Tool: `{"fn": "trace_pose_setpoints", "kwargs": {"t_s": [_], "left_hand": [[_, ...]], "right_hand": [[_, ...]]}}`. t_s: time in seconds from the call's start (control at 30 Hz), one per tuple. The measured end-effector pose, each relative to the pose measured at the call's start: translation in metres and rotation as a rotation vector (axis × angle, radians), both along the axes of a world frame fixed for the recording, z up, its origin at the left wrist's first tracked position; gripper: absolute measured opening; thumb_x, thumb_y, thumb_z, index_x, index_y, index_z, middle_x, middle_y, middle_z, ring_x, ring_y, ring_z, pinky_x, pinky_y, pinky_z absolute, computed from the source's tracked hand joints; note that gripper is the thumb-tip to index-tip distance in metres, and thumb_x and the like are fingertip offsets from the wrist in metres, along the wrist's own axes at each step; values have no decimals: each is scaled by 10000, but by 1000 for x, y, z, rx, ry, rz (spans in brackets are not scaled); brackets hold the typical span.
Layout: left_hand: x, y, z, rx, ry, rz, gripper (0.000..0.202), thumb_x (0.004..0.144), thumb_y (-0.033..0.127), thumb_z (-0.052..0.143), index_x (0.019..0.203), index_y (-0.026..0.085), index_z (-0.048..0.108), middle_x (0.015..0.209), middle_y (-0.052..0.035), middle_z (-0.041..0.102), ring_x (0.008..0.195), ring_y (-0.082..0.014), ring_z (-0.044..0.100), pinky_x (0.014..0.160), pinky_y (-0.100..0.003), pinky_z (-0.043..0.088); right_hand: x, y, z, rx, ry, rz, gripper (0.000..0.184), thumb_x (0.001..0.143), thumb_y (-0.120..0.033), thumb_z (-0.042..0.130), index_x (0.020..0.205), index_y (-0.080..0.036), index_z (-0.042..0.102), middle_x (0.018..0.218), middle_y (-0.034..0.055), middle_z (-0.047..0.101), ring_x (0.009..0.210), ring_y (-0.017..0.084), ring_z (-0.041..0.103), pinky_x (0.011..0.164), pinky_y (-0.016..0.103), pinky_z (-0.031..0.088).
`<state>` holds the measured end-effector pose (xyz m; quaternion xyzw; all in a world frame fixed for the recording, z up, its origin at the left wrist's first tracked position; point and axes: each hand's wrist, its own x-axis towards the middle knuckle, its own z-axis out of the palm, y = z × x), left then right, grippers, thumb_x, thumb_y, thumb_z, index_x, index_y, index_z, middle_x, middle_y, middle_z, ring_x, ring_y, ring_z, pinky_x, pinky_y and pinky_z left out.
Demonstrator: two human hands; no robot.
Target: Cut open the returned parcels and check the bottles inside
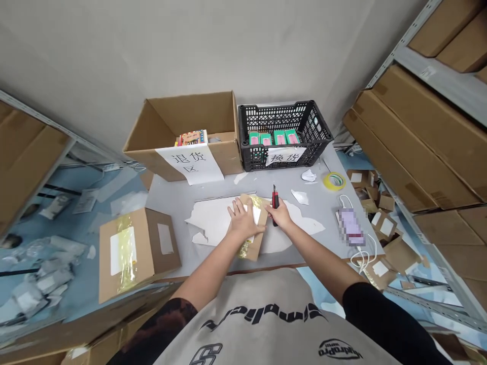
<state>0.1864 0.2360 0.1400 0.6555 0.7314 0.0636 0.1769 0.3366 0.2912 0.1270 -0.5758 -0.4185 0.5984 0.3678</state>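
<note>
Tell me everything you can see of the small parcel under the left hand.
The parcel is a small, flat brown cardboard box with a white label on top and shiny yellowish tape at its near and far ends. It lies slightly askew on a white sheet on the grey table. The left hand presses flat on it, hiding its middle. The right hand holds a red and black knife at its right edge; whether the blade touches it cannot be told.
</note>
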Motion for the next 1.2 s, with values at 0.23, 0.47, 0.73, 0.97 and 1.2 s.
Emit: {"fn": "trace_pose_setpoints", "kwargs": {"t_s": [0.23,0.47,0.73,0.97,1.2], "left_hand": [[-3,-7,16,33,-11,-382,1374,412,509,857,1546,199,145,1533,-250,250,1385,-489,248,1114,-606,150],[-13,-7,17,25,-80,-546,1344,434,503,870,1539,196,169,1543,-207,262,1415,-418,250,1146,-527,188],[-15,-4,14,16,-80,-565,1351,441,515,863,1538,156,161,1551,-215,267,1419,-407,264,1160,-503,194],[-15,-5,12,29,-96,-565,1317,465,505,849,1538,170,161,1547,-207,278,1412,-410,275,1154,-522,191],[-16,-7,13,45,-99,-583,1316,469,517,847,1538,162,166,1536,-208,292,1411,-410,270,1158,-519,189]], "right_hand": [[34,-69,-4,-73,-47,176,359,705,-484,724,817,-244,482,580,-63,554,465,136,558,479,276,489],[93,-48,3,-302,124,386,440,792,-586,642,974,-191,578,605,-19,616,522,162,647,502,279,544],[96,-13,3,-297,91,695,477,766,-653,648,861,-204,518,617,-29,620,466,132,606,417,239,509],[99,-8,3,-307,69,738,506,750,-683,640,860,-200,538,616,-24,625,459,131,605,404,227,487],[94,-5,7,-280,66,798,511,748,-690,634,849,-197,544,632,-22,623,472,133,606,398,219,470]]}}
